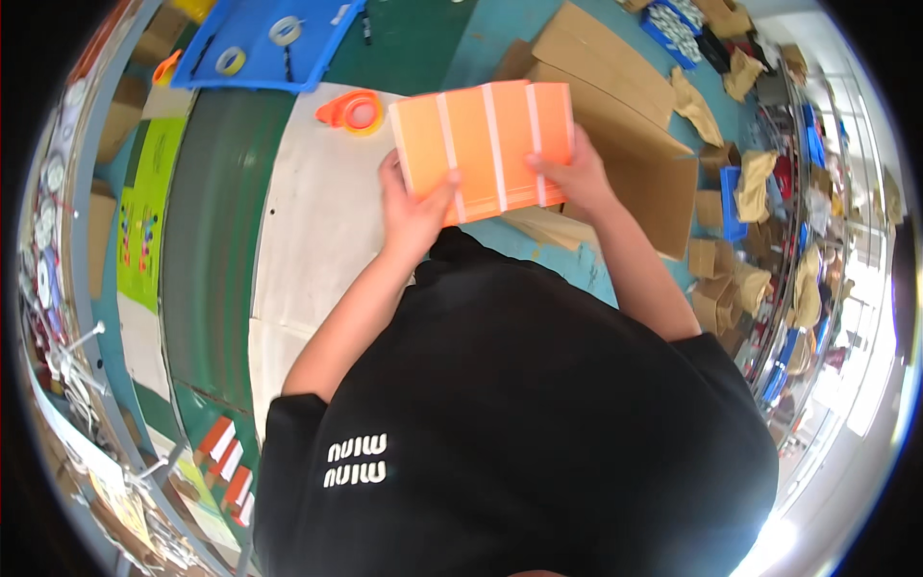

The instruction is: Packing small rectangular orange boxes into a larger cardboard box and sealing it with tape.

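A row of orange boxes (471, 125) with white stripes between them is lifted in front of me, pressed side by side. Its upper edge is slightly stepped. My left hand (415, 213) grips the left end, thumb on the near face and fingers mostly behind. At the right end my right hand (577, 178) is closed the same way, thumb across the face. Just beyond the row, to the right, stands an open cardboard carton (654, 192) with raised flaps. An orange tape dispenser (352, 112) lies on the white-covered worktable (312, 202), left of the boxes.
A blue tray (260, 50) with tape rolls and markers sits at the far left. Beside the worktable runs a dark green conveyor-like strip (216, 260). Several orange-and-white boxes (223, 462) lie at lower left. Shelves and cartons (716, 288) line the right side.
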Action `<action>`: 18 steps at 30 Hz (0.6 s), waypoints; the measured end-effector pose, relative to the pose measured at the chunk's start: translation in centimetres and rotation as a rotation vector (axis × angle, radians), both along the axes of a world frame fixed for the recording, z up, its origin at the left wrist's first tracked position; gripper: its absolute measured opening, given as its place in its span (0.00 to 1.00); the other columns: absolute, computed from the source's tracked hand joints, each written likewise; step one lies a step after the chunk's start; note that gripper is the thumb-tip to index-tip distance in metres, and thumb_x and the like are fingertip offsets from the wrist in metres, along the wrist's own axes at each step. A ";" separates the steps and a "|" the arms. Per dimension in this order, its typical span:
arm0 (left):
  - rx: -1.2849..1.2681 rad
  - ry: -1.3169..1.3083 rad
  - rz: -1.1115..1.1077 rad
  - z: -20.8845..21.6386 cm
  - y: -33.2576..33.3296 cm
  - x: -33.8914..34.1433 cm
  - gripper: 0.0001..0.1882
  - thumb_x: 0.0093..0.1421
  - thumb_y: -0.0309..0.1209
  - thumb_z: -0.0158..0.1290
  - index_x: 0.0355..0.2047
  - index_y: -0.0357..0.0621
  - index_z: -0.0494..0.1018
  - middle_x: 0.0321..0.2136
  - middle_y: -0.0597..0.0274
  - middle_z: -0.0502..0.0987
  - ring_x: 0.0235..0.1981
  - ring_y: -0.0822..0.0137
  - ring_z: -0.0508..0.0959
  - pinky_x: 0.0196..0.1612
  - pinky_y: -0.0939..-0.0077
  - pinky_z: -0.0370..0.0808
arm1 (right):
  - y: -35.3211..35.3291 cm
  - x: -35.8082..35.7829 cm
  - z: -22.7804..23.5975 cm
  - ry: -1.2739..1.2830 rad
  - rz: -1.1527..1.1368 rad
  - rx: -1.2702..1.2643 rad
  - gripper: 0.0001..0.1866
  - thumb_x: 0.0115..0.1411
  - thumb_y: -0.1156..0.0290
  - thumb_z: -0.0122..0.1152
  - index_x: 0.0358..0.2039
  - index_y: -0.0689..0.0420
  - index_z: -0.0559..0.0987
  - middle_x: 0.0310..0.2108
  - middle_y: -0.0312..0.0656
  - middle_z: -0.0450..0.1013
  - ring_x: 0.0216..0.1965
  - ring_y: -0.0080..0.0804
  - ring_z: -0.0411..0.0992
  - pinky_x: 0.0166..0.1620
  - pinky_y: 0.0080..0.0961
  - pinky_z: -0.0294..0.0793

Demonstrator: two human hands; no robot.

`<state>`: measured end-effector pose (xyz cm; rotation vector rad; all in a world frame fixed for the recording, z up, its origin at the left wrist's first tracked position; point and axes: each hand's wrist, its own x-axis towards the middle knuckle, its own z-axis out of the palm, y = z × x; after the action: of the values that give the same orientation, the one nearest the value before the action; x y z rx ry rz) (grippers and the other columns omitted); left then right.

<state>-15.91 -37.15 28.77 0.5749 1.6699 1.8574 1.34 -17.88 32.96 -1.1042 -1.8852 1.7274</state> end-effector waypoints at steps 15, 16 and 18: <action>-0.834 -0.289 -0.312 -11.5 26.0 22.5 0.43 0.49 0.41 0.73 0.52 0.27 0.60 0.48 0.39 0.77 0.47 0.50 0.82 0.49 0.61 0.81 | 19.9 26.9 -14.7 -0.246 -0.296 -0.552 0.28 0.60 0.66 0.73 0.57 0.63 0.75 0.52 0.47 0.79 0.49 0.35 0.80 0.54 0.36 0.80; -0.895 -0.368 -0.317 -13.8 26.5 22.9 0.45 0.47 0.43 0.73 0.53 0.28 0.60 0.48 0.38 0.77 0.48 0.48 0.82 0.51 0.60 0.80 | 20.4 27.7 -17.5 -0.245 -0.300 -0.624 0.27 0.60 0.66 0.73 0.57 0.63 0.75 0.51 0.47 0.79 0.48 0.35 0.80 0.53 0.37 0.81; -0.983 -0.389 -0.262 -17.7 27.2 22.8 0.45 0.46 0.42 0.73 0.53 0.28 0.60 0.48 0.36 0.78 0.47 0.47 0.83 0.49 0.58 0.81 | 21.0 26.5 -20.5 -0.271 -0.275 -0.759 0.27 0.60 0.65 0.74 0.56 0.63 0.75 0.50 0.47 0.79 0.49 0.36 0.80 0.52 0.38 0.82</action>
<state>6.93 -9.92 11.04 -0.0001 1.8472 0.7264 27.80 3.08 12.47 -1.8391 -1.1016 2.2639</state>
